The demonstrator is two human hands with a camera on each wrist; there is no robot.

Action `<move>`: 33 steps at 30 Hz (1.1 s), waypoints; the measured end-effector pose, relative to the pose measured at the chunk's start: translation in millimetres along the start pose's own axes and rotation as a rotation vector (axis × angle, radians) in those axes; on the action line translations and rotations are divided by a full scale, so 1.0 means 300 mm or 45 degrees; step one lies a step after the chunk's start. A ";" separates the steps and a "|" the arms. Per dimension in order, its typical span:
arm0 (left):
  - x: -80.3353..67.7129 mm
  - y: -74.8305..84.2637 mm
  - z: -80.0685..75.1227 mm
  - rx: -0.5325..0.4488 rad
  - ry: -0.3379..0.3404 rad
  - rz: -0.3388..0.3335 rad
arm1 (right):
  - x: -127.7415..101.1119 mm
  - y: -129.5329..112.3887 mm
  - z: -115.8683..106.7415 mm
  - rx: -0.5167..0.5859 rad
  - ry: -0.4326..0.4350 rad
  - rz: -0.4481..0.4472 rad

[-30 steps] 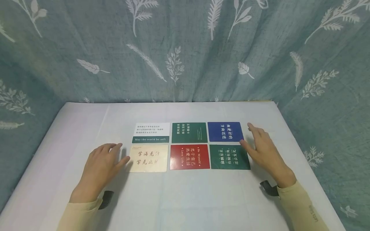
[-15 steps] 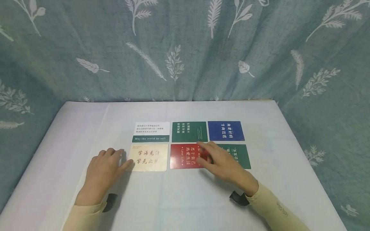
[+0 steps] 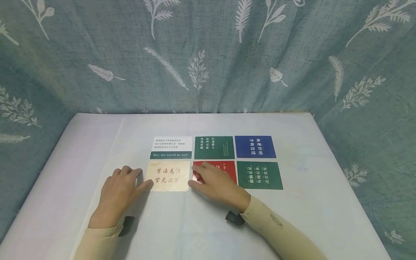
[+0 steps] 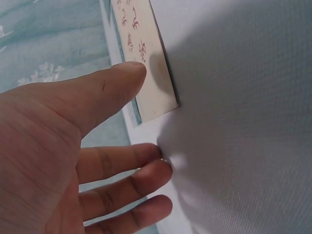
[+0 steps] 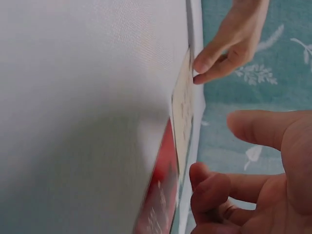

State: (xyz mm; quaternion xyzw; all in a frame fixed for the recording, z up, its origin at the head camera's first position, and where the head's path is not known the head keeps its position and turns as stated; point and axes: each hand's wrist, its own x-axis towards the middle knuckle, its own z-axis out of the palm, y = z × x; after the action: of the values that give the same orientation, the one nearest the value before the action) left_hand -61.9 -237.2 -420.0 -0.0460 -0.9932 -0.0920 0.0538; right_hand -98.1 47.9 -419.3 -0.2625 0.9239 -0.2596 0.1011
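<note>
Six cards lie in two rows of three on the white worktop (image 3: 292, 216), and the landmark here is the red card (image 3: 225, 168), middle of the near row. The right hand (image 3: 212, 182) sits right on top of it, covering its left half, fingers stretched toward the card's left edge and the thumb down at its near-left corner; the wrist view shows those fingers gently bent over the red edge, though whether they actually pinch the card I cannot tell. Just left of the red card, edge to edge, lies the cream card (image 3: 167, 176) with red brush lettering. The left hand (image 3: 121, 187) rests flat on the worktop at the far side of that cream card from the red one, fingers relaxed and straight, the thumb tip touching the cream card's left edge, nothing grasped. Just right of the red card is a green card (image 3: 259, 175), flat and untouched. Behind the red card sits another green card (image 3: 214, 147); behind and left of it a white card with a green band (image 3: 171, 147), behind and right a blue card (image 3: 255, 146). A leaf-print teal curtain (image 3: 208, 54) hangs behind the worktop.
</note>
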 end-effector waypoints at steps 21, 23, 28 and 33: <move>0.007 0.008 0.014 -0.115 -0.026 -0.056 | 0.076 -0.028 0.050 -0.058 0.052 0.136; 0.008 0.009 0.017 -0.127 -0.034 -0.067 | 0.077 -0.025 0.052 -0.042 0.057 0.142; 0.019 0.013 0.014 -0.196 -0.106 -0.098 | 0.079 -0.021 0.050 -0.016 0.067 0.153; 0.027 0.008 0.013 -0.280 -0.152 -0.137 | 0.080 -0.019 0.049 -0.004 0.060 0.150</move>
State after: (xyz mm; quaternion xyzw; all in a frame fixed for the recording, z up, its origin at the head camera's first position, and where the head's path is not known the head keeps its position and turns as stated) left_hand -70.2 -233.6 -422.4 -0.0038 -0.9796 -0.2002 -0.0157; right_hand -111.0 24.6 -429.9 -0.2018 0.9402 -0.2577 0.0941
